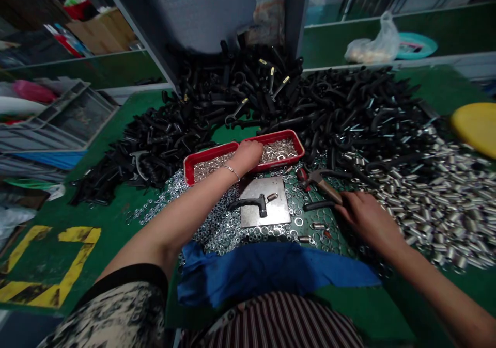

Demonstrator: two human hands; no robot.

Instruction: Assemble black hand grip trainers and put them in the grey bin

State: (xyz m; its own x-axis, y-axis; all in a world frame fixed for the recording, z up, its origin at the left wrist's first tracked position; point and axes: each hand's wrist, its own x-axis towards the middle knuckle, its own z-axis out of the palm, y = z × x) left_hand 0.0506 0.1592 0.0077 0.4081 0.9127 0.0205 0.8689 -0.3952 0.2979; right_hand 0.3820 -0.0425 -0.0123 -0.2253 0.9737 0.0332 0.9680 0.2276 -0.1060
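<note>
My left hand point(248, 157), with a bracelet at the wrist, reaches over the middle of a red two-part tray point(188, 175). Its fingers are bent down together at the small metal pins point(279, 151) in the right compartment; whatever they pinch is hidden. My right hand point(366, 216) is closed round the wooden handle of a hammer point(329, 189), whose head points left, beside the metal plate point(248, 215). On that plate lie a black curved lever handle point(262, 206) and a small metal cylinder point(273, 196).
Black handles point(341, 95) are heaped across the back. Metal cylinders point(437, 203) cover the right side, near a yellow round lid point(476, 128). Small rings point(217, 226) surround the plate. A blue cloth point(271, 270) lies at the front edge. Red-handled pliers point(303, 177) lie by the hammer.
</note>
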